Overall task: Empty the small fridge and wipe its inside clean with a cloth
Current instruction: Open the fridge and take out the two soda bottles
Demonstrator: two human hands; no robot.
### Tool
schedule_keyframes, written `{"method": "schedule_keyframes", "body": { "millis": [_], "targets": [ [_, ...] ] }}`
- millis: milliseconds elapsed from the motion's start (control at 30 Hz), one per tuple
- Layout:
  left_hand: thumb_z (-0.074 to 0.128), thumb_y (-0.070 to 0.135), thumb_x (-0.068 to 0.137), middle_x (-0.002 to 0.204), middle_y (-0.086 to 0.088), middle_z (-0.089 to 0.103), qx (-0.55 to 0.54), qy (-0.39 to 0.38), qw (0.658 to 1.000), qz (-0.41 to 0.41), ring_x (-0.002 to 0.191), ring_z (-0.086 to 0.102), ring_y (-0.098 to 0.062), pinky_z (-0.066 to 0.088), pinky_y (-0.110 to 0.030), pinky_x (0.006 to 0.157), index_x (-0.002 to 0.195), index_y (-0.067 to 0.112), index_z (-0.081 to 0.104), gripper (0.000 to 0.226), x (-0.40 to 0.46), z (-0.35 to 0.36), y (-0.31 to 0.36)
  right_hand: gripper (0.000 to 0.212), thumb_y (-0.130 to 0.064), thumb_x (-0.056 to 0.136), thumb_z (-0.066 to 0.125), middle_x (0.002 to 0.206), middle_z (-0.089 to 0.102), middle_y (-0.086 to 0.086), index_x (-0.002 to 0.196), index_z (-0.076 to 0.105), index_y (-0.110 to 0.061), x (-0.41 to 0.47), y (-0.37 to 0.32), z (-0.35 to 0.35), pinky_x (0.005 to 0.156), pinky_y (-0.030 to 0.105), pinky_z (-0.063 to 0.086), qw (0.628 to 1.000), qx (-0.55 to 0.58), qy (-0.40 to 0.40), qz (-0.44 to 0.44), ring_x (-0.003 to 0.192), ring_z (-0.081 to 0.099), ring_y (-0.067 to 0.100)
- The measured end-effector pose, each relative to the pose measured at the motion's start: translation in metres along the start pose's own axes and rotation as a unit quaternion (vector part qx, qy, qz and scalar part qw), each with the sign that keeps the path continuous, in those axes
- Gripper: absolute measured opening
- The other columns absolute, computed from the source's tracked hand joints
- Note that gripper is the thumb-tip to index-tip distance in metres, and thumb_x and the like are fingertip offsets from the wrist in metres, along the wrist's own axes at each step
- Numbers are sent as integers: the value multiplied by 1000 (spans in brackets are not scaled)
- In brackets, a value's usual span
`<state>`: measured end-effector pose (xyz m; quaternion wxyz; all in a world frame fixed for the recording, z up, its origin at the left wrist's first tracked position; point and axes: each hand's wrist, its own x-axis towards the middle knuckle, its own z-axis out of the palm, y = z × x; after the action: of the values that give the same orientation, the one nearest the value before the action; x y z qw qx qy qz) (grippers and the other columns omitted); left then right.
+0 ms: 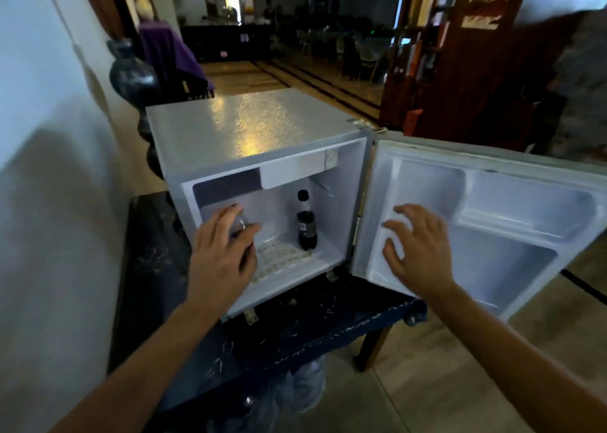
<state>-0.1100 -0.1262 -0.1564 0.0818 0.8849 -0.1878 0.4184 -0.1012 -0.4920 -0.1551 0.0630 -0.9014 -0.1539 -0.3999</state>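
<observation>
The small silver fridge (249,127) stands on a dark table, its door (486,209) swung wide to the right with bare white door shelves. Inside, a dark drink bottle (306,225) stands upright at the back right, above a white grid shelf (282,256) on the floor. My left hand (220,252) is at the fridge's opening on the left, fingers and thumb curled round what looks like a small dark can (241,227) with a silver top, mostly hidden by the hand. My right hand (415,247) hovers with fingers spread before the door's inner face, holding nothing.
The table (147,268) carries a dark patterned cloth and stands against a white wall on the left. Clear plastic bags (295,390) lie under it. A dark vase (133,77) stands behind the fridge. A wooden bookshelf (437,54) rises at the back right.
</observation>
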Motion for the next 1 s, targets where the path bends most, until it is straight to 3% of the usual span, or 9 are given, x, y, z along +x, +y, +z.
{"method": "schedule_keyframes", "body": {
  "millis": [67, 167, 300, 433, 633, 833, 1000],
  "targets": [
    [64, 23, 90, 155, -23, 42, 6, -34, 999, -40, 147, 33, -46, 36, -60, 115, 135, 14, 61, 45, -22, 22, 10, 35, -21, 86, 63, 142, 55, 18, 119, 70, -12, -12, -22, 34, 107, 54, 36, 997, 49, -26, -45, 137, 45, 41],
    [65, 33, 90, 164, -21, 25, 17, -99, 988, -119, 155, 16, -43, 30, -61, 119, 148, 16, 47, 63, -42, 53, 22, 49, -25, 89, 63, 157, 39, 16, 136, 60, -15, -12, -41, 86, 114, 58, 30, 990, 100, -80, -60, 147, 32, 40],
    [66, 36, 91, 167, -17, 15, 34, -133, 970, -198, 155, 14, -44, 26, -61, 121, 152, 18, 40, 68, -42, 93, 24, 61, -36, 93, 59, 163, 27, 15, 150, 45, -21, 13, -45, 150, 114, 63, 27, 983, 122, -130, -44, 148, 29, 43],
    [66, 40, 90, 165, -16, 17, 82, -153, 952, -250, 153, 15, -46, 25, -64, 120, 154, 25, 36, 72, -18, 127, 9, 71, -40, 89, 63, 161, 28, 19, 153, 38, -21, 49, -39, 203, 114, 63, 28, 980, 115, -162, -21, 146, 29, 45],
    [69, 45, 88, 169, -15, 8, 51, -155, 903, -397, 156, 15, -39, 11, -51, 126, 160, 24, 14, 93, 10, 159, -20, 87, -54, 88, 55, 163, 22, 20, 158, 20, -14, 83, -39, 252, 120, 53, 27, 953, 205, -195, 104, 149, 26, 39],
    [76, 40, 86, 167, -14, 20, -23, -118, 864, -489, 153, 22, -35, 19, -47, 127, 160, 16, 13, 100, 18, 176, -31, 91, -48, 85, 70, 155, 40, 17, 157, 25, -15, 88, -48, 286, 110, 52, 41, 933, 268, -192, 146, 139, 43, 36],
    [72, 35, 89, 162, -11, 30, -98, -112, 840, -522, 143, 41, -33, 41, -45, 117, 159, 28, 10, 95, 18, 189, -32, 85, -33, 85, 72, 139, 55, 15, 156, 28, -17, 90, -48, 293, 101, 47, 49, 928, 279, -175, 176, 125, 55, 35]
  ]
}}
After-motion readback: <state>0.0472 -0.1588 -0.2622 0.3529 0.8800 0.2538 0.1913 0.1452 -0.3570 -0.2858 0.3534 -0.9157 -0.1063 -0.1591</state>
